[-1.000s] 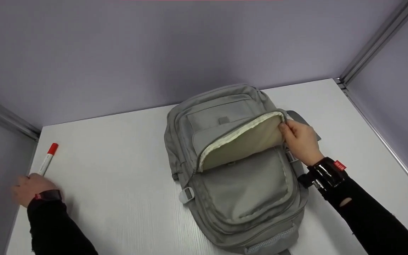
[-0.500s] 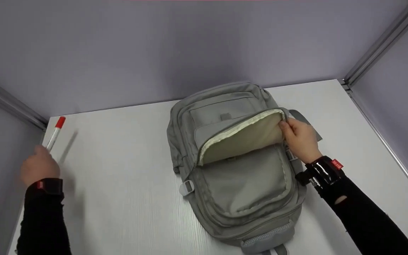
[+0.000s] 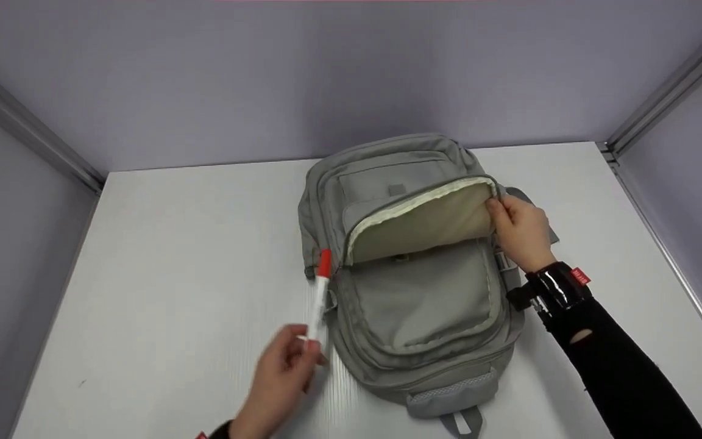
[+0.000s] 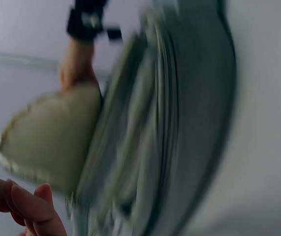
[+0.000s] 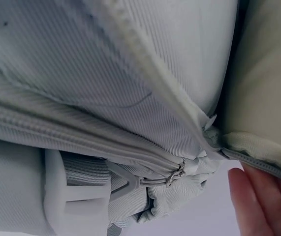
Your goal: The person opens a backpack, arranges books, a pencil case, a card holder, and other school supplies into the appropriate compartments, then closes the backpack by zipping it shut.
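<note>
A grey backpack lies flat on the white table, its front pocket open and showing a cream lining. My right hand pinches the pocket's upper right edge and holds it open. My left hand holds a white marker with a red cap by its lower end, just left of the bag, cap pointing toward the pocket opening. The left wrist view is blurred and shows the backpack, its lining and my fingertips. The right wrist view shows the zipper and a buckle up close.
Purple-grey walls with metal corner rails close in the table on three sides. Bare white tabletop lies left of the bag and to its right. A strap loop hangs at the bag's near end.
My left hand has lifted the marker from the far left of the table and carried it right to the bag's left side. The right hand keeps holding the pocket open.
</note>
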`<state>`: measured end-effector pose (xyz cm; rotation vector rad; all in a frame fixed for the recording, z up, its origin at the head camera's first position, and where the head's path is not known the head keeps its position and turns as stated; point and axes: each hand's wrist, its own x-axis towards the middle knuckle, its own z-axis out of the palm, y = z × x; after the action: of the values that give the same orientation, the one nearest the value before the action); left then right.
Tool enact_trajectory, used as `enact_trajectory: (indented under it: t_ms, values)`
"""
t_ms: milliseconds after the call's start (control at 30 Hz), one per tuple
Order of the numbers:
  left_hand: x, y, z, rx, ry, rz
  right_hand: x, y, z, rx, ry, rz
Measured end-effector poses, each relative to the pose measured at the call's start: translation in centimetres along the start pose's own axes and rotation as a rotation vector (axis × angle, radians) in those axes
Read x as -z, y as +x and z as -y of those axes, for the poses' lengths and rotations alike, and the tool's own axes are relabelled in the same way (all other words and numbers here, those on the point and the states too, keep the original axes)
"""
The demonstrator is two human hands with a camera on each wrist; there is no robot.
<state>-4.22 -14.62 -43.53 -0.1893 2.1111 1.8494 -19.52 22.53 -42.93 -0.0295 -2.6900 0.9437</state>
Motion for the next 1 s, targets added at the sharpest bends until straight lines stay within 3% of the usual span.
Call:
enact_trajectory:
  t_ms: [133, 200, 333, 433, 567, 1000]
  values:
    - [-4.9, -1.1, -0.4, 0.158, -0.248, 0.238, 0.1, 0.2, -0.2, -0.007, 0.006, -0.012]
    - [-7.0, -0.9, -0.7, 0.201, -0.344, 0.291, 0.3, 0.2, -0.3, -0.010, 0.007, -0.027]
    - [-11.1, 0.6, -2.1, 0.274, -0.501, 0.316, 0.4, 0.5, -0.3, -0.006, 0.014, -0.042]
    - [-13.6, 2.2, -3.2, 0.299, -0.563, 0.290, 0.3, 0.7, -0.3, 0.001, 0.017, -0.045]
    - [-15.5, 4.5, -4.4, 0.322, -0.632, 0.235, 0.0, 0.9, -0.2, 0.012, 0.015, -0.052]
    - [-17.8, 11.9, -4.8, 0.292, -0.700, 0.003, -0.3, 1.0, -0.3, -0.009, 0.025, -0.029]
